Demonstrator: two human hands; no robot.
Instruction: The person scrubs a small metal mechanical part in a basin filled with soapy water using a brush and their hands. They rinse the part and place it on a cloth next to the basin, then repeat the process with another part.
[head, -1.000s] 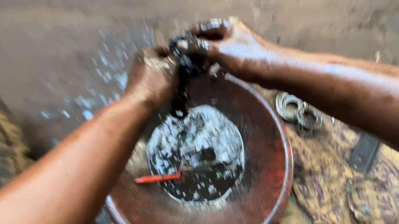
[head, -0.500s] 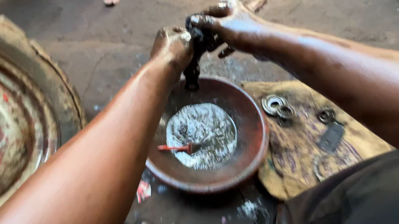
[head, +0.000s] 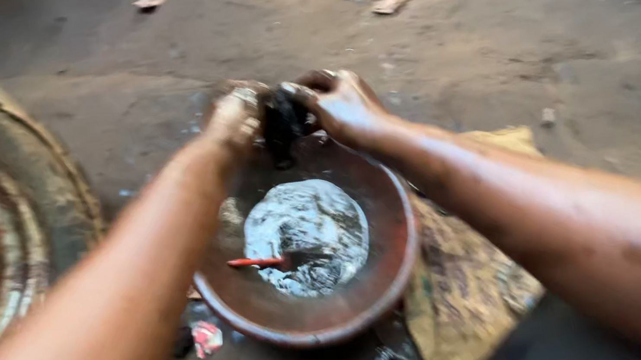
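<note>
Head view: both hands clasped a dark part (head: pixel 281 121) above the basin's (head: pixel 404 253) far rim.
Left hand (head: pixel 233 121) and right hand (head: pixel 343 106) gripped it from opposite sides at centre frame, long axis vertical, equally near.

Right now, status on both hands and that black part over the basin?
Left hand and right hand both clamped on black part. Part held above far rim of basin; grey liquid and red-handled brush below. Nothing in the way.
</note>
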